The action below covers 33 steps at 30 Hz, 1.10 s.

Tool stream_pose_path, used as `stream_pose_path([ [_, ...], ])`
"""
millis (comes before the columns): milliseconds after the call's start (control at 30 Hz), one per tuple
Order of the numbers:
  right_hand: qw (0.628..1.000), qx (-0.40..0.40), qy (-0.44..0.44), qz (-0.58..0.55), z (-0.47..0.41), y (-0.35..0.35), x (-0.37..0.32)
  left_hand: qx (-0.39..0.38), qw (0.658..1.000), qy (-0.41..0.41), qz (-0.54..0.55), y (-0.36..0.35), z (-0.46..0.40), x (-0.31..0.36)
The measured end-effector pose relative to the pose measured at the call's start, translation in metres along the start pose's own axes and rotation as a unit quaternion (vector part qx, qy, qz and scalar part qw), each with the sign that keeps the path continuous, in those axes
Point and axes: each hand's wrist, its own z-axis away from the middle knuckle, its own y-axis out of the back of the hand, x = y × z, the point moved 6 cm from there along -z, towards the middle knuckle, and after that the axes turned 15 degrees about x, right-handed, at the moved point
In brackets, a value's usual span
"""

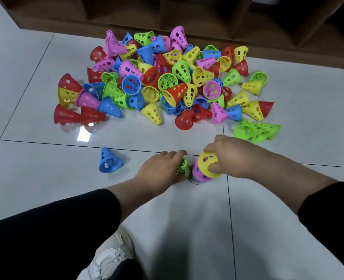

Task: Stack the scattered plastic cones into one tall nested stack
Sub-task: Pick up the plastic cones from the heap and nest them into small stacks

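A nested stack [199, 174] stands upright on the floor in front of me, pink and blue cones showing under a yellow cone [207, 163] at its top. My right hand [230, 156] grips that yellow cone by its side. Just left of the stack, my left hand [160, 167] curls over a green cone [183, 167] on the floor. A big heap of perforated cones [167, 81] in red, yellow, green, blue and pink lies farther off. A single blue cone [108, 161] stands apart on the left.
A dark wooden shelf unit [187, 15] runs along the far side behind the heap. Nested green cones [256, 129] lie at the right of the heap. My white shoe [111, 257] is on the grey tile floor [45, 168] below my arms.
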Motion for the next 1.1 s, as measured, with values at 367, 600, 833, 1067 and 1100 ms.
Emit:
stream_pose_path([
  [367,0.946,0.116,-0.164,-0.254,0.030,-0.081,0.026,-0.040,0.984,0.151,0.084,-0.017,0.013,-0.013],
  [600,0.913,0.180,-0.200,-0.307,0.003,-0.096,0.032,-0.029,0.968,0.205,0.141,-0.035,-0.009,-0.020],
  [833,0.907,0.187,-0.224,-0.304,-0.048,-0.082,0.059,0.006,0.964,0.219,0.154,-0.032,-0.065,-0.042],
  [1067,0.885,0.327,-0.143,-0.298,-0.046,-0.015,0.042,0.049,0.960,0.221,0.167,0.006,-0.034,-0.071],
  [1100,0.882,0.346,-0.113,-0.299,-0.049,0.001,0.033,0.089,0.955,0.245,0.145,0.015,-0.022,-0.086],
])
